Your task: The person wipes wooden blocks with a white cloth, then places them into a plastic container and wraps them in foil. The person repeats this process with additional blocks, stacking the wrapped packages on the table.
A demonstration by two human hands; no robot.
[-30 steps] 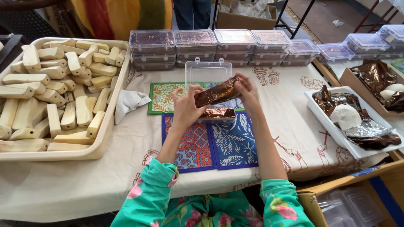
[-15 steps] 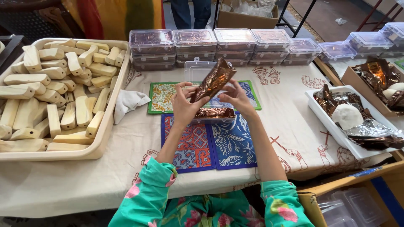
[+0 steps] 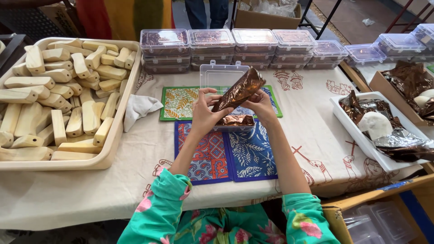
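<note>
Both my hands hold one long piece wrapped in shiny brown foil (image 3: 239, 90), tilted with its upper end to the right. My left hand (image 3: 204, 113) grips its lower end and my right hand (image 3: 260, 105) supports its middle from the right. Just below it an open clear plastic box (image 3: 224, 76) rests on the patterned mats, its lid standing up behind, with another brown foil piece (image 3: 235, 120) lying inside. The blue and red patterned mats (image 3: 226, 156) lie beneath my forearms.
A large cream tray (image 3: 118, 131) of several pale wooden pieces fills the left. Stacked closed clear boxes (image 3: 253, 45) line the back. A white tray (image 3: 357, 135) with brown foil sheets stands right, a white cloth (image 3: 138, 108) beside the green mat (image 3: 178, 103).
The foil-wrapped piece has been lifted from just above the box and turned from nearly level to steeply tilted, both hands rising with it.
</note>
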